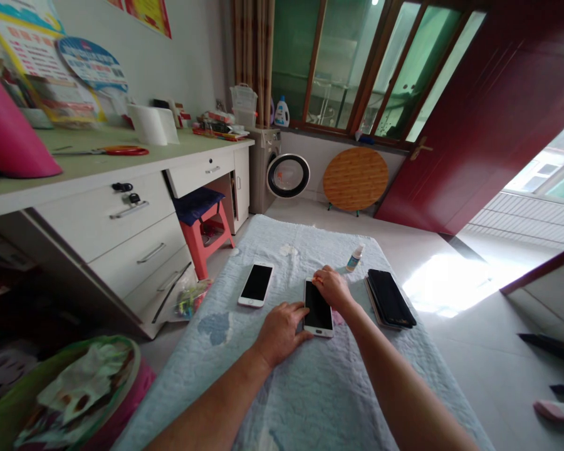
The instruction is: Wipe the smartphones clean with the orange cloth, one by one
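A white-framed smartphone with a dark screen lies on the light blue quilted cloth in front of me. My left hand steadies it, fingers on its left edge and thumb by its lower corner. At the phone's top end, my right hand is closed with bent fingertips pressed down. A small orange bit shows at those fingertips, too little to name. Another white smartphone rests to the left. To the right, a black smartphone lies on a second flat device, near a small spray bottle.
On the left stands a desk with scissors, a paper roll and a pink cylinder. Below are a red stool and a full waste bin. A washing machine with its door open stands behind.
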`<state>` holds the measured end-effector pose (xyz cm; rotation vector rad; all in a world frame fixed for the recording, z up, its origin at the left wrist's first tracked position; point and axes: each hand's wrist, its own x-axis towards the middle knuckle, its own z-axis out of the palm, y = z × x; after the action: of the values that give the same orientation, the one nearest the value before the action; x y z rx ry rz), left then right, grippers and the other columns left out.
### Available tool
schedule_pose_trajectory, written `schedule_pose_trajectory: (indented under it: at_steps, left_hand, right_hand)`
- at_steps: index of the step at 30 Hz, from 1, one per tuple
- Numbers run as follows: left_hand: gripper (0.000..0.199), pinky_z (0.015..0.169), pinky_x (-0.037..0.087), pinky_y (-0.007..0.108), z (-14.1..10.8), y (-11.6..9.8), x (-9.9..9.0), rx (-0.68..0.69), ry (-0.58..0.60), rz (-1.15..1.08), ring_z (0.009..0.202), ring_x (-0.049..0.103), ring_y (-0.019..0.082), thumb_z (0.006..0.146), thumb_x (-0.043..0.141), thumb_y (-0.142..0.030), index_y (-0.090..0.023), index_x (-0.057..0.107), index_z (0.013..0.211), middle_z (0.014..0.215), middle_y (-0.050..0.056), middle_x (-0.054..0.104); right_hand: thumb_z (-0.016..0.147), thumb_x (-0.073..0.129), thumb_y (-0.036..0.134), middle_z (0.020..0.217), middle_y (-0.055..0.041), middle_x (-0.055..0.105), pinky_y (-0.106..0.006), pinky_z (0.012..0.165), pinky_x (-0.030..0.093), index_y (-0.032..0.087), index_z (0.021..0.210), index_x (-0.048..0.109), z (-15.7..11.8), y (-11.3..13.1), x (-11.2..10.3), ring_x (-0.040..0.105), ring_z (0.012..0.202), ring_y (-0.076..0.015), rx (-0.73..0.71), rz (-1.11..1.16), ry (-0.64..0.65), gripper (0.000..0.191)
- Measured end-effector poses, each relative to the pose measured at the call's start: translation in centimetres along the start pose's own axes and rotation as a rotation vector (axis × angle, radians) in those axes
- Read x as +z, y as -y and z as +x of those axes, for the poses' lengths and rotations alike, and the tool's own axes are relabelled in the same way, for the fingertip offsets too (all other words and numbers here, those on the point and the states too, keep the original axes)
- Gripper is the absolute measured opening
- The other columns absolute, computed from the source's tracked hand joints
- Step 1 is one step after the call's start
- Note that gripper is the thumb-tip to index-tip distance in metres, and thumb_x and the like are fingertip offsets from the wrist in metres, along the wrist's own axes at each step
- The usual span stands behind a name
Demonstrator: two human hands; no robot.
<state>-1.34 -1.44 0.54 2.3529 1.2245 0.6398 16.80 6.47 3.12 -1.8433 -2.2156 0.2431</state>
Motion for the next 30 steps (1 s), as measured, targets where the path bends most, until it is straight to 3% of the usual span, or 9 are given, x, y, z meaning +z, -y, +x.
schedule_pose_trajectory:
  at_steps: [5,9,16,23,30]
  left_hand:
    - [0.05,0.087,0.045,0.037,-0.1,-0.1,-0.2,-0.055,-0.002,-0.034,0.1,0.06,0.026,0.08,0.068,-0.047,-0.021,0.056,0.12,0.109,0.006,0.067]
    - [0.045,0.09,0.045,0.036,-0.1,-0.1,-0.4,0.015,0.011,-0.021,0.104,0.059,0.026,0.081,0.066,-0.047,-0.023,0.058,0.119,0.116,0.005,0.065]
    - [0.051,0.1,0.043,0.041,-0.2,0.4,0.0,0.005,0.01,0.049,0.116,0.056,0.029,0.08,0.067,-0.049,-0.018,0.062,0.121,0.13,0.01,0.059]
    - [0.042,0.1,0.044,0.042,-0.1,0.4,0.2,0.016,-0.002,0.07,0.115,0.057,0.027,0.082,0.068,-0.04,-0.022,0.063,0.12,0.129,0.009,0.06]
    - [0.043,0.101,0.043,0.044,-0.2,0.4,0.3,0.024,-0.009,0.079,0.116,0.056,0.028,0.083,0.066,-0.039,-0.022,0.062,0.122,0.132,0.009,0.058]
  right_hand:
    - [0.086,0.053,0.021,0.085,-0.0038,0.062,-0.023,0.069,0.037,0.018,0.084,0.071,-2.6,0.9,0.2,0.056,0.076,-0.0132,-0.125,0.148,0.04,0.018]
    - [0.082,0.055,0.018,0.082,-0.0032,0.061,-0.022,0.068,0.037,0.018,0.08,0.071,-5.3,1.2,-0.4,0.056,0.076,-0.0129,-0.178,0.267,0.097,0.017]
    - [0.079,0.057,0.018,0.081,-0.0022,0.063,-0.022,0.068,0.038,0.02,0.079,0.072,-8.8,0.2,-1.9,0.057,0.076,-0.0134,-0.16,0.39,0.233,0.016]
    - [0.085,0.052,0.029,0.076,-0.0022,0.061,-0.024,0.066,0.037,0.019,0.077,0.068,-8.7,-1.5,-1.4,0.057,0.07,-0.0139,0.017,0.272,0.031,0.021]
    - [0.085,0.047,0.033,0.076,-0.0029,0.061,-0.023,0.063,0.038,0.02,0.075,0.064,-8.6,-2.4,-1.2,0.057,0.068,-0.0143,0.145,0.292,-0.148,0.024]
